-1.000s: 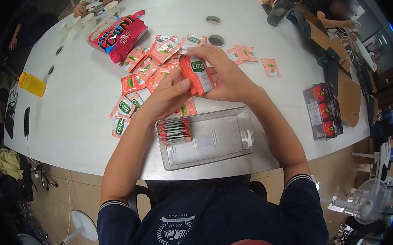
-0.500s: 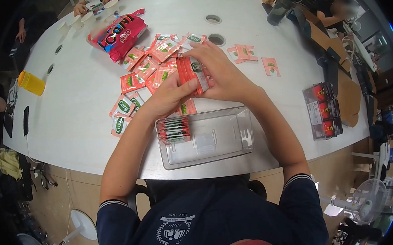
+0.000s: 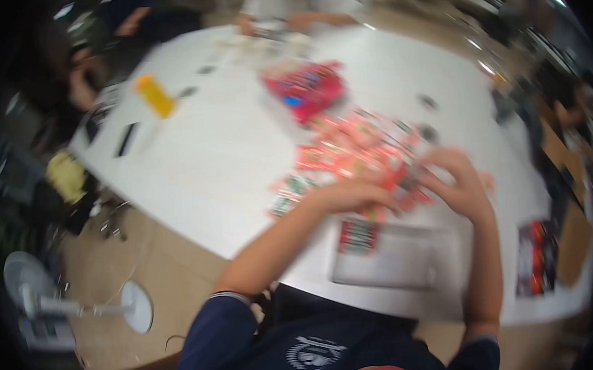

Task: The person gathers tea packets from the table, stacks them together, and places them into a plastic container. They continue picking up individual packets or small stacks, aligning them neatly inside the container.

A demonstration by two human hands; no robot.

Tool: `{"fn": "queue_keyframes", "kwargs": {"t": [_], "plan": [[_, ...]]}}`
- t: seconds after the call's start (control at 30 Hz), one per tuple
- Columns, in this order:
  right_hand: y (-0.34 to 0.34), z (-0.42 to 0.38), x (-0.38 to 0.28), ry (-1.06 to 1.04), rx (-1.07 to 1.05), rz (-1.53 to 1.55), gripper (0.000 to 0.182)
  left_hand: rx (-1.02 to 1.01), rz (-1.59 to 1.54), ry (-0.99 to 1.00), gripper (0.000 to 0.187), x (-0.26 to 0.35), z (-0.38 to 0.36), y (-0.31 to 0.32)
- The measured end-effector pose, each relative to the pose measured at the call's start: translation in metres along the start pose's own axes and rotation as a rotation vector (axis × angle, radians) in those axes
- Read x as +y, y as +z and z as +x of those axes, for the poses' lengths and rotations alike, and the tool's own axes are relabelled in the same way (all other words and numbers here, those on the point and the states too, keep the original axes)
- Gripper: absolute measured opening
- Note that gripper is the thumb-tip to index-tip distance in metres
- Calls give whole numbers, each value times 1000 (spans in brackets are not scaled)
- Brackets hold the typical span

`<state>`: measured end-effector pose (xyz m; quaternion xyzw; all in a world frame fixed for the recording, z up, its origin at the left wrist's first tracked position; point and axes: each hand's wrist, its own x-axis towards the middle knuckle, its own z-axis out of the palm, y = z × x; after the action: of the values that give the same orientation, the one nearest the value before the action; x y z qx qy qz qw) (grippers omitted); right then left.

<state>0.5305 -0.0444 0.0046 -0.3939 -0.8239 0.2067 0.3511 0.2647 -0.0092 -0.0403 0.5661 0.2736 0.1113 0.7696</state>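
Observation:
Motion blurs this head view. My right hand [image 3: 463, 188] is curved, its thumb and fingers at a small stack of red tea sachets [image 3: 404, 176]. From the other side my left hand [image 3: 360, 195] reaches to the stack's lower edge, its fingers smeared. Beyond both hands spreads a loose pile of pink-red tea sachets [image 3: 348, 140], with several white-and-green ones at its left. Below the hands stands a clear plastic box [image 3: 392, 280]; a row of upright sachets [image 3: 357, 237] fills its left end.
A pink snack bag [image 3: 310, 91] lies behind the pile, with paper cups [image 3: 259, 49] farther back. A yellow container [image 3: 155, 96] and a dark phone [image 3: 126, 140] are at left. A clear pack with red items [image 3: 537, 257] stands at right. Another person [image 3: 301, 6] sits across the table.
My head view has swung left, so the table appears shifted right and tilted. My hands have moved apart somewhat; earlier both held the sachet stack together.

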Motion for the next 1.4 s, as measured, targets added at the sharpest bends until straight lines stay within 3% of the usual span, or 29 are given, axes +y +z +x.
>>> {"fn": "queue_keyframes", "kwargs": {"t": [0.07,0.1,0.13,0.2,0.27,0.4,0.5,0.63,0.7,0.87,0.97,1.13,1.4], "plan": [[0,8,-24,-6,51,36,18,-120,38,194,39,1,7,2],[-3,9,-35,1,67,20,16,-239,-94,341,46,21,-6,16],[-6,11,-45,-55,84,-4,15,-312,-28,374,66,24,-4,14],[-9,9,-62,-140,120,-55,14,-278,-63,414,89,27,-13,24],[-15,1,-79,-130,136,-69,15,-190,263,421,102,41,-37,33],[-24,-18,-108,-63,104,-75,16,-90,362,563,113,31,-79,47],[-26,-28,-119,-37,40,-91,18,143,599,680,97,27,-123,41],[-11,-49,-126,96,-79,-153,19,666,693,764,35,4,-160,49],[3,-54,-124,77,-144,-203,18,739,844,869,21,-16,-166,64],[55,-51,-110,-64,-201,-349,13,518,1152,1003,21,-45,-149,106],[79,-50,-106,-146,-199,-413,10,521,1228,916,24,-58,-129,116],[72,-44,-102,-107,-160,-463,14,502,1273,835,28,-64,-123,115],[98,-57,-98,-134,-141,-452,19,405,1327,503,41,-51,-121,119]]}}
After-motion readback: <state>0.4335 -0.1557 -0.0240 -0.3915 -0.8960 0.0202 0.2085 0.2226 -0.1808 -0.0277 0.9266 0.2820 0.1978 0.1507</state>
